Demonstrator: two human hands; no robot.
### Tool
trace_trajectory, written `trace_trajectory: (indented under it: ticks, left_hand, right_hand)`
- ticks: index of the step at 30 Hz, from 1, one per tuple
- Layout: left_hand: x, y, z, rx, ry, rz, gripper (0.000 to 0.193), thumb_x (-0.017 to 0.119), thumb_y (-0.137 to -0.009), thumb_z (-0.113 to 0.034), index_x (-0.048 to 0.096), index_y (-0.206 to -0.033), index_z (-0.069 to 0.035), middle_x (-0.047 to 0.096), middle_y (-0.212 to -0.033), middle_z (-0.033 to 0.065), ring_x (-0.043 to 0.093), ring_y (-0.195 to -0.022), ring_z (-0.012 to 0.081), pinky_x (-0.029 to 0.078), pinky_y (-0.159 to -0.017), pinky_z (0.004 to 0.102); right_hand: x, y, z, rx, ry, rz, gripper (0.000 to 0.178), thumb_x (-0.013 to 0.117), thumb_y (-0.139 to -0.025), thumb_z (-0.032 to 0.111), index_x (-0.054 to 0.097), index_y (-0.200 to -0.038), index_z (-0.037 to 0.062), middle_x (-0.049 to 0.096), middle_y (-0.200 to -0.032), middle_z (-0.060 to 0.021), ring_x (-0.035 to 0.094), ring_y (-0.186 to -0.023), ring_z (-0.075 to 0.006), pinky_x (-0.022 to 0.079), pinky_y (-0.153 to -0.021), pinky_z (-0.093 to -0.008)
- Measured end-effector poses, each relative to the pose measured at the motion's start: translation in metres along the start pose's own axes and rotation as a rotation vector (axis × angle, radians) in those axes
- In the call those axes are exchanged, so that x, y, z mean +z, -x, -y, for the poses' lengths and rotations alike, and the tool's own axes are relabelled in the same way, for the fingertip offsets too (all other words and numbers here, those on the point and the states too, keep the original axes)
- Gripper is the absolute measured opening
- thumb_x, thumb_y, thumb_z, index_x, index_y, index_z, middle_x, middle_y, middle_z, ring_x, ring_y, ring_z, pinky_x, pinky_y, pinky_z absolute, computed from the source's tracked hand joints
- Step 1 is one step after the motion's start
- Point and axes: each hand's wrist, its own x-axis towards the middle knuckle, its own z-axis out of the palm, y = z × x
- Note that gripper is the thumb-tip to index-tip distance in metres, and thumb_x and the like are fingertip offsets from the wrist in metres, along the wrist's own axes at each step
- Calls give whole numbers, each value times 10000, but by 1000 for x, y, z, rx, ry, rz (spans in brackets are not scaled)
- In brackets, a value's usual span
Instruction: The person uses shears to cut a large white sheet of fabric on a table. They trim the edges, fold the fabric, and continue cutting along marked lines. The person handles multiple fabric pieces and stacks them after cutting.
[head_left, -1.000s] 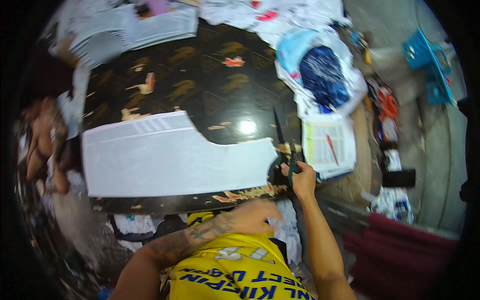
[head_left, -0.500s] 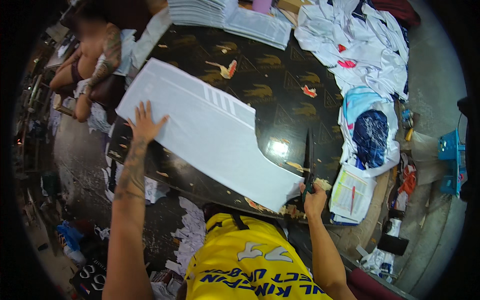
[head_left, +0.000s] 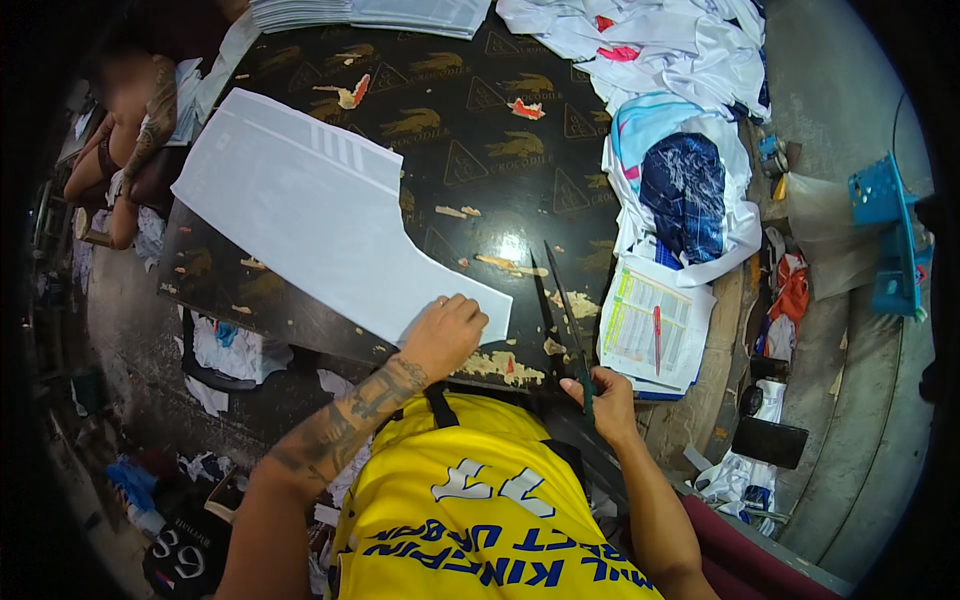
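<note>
A white cut cloth panel [head_left: 290, 200], shaped like a trouser piece with pale stripes near its far edge, lies flat on the dark table. My left hand [head_left: 445, 333] rests on the panel's near right end, its fingers curled and pressed together on the cloth; the fingertips are partly hidden. Just right of the panel, my right hand [head_left: 606, 402] is wrapped round the handles of large dark scissors [head_left: 570, 325]. Their long blades point away from me over the tabletop, apart from the cloth.
The dark table [head_left: 480, 130] has chipped patches. White stacked sheets [head_left: 410, 14] lie at its far edge. White garments [head_left: 680, 45] and a navy bundle [head_left: 685, 190] line the right side, above papers [head_left: 625, 320] with a red pen [head_left: 657, 335]. Another person [head_left: 130, 130] sits at far left.
My left hand has moved from the panel's far left part to its near right end, and its spread fingers have curled. The scissors have come away from the panel's edge, slightly toward me.
</note>
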Motion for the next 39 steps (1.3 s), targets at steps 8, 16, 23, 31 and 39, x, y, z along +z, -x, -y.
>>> trace_trajectory:
  ticks: [8,16,23,31,39]
  left_hand:
    - [-4,-9,-2,33,-113,36,148,766,-858,-109,711,-986,-62,686,-1022,92,652,-1017,297,532,-898,426]
    - [-53,65,49,-993,444,-919,172,713,-1022,-113,733,-1134,16,742,-1029,96,695,-975,193,560,-897,349]
    - [-51,107,28,-770,-62,-746,306,711,-919,-60,694,-1222,-20,690,-1154,158,636,-1121,353,485,-1018,457]
    - [-3,86,-50,-436,22,-249,277,728,-869,-38,684,-1142,-62,642,-1188,97,595,-1192,326,416,-1055,463]
    - [-2,88,-43,-441,32,-221,259,719,-878,-42,712,-1135,-78,666,-1196,75,583,-1233,306,394,-1081,475]
  right_hand:
    - [-3,21,-26,-40,-34,58,507,913,-888,395,630,-730,5,557,-618,-6,453,-607,-97,396,-555,-338]
    - [-36,54,-43,79,-99,382,487,883,-904,458,702,-978,12,652,-793,-43,540,-743,-118,456,-677,-328]
    - [-31,56,-69,173,97,706,651,847,-872,629,699,-1106,40,638,-814,-80,598,-794,-199,475,-743,-390]
    - [52,29,-29,46,77,683,681,831,-887,626,685,-1200,39,727,-906,-148,662,-848,-304,526,-824,-419]
    - [73,23,-12,124,16,656,623,880,-868,577,709,-1057,8,716,-885,-124,646,-835,-230,529,-812,-386]
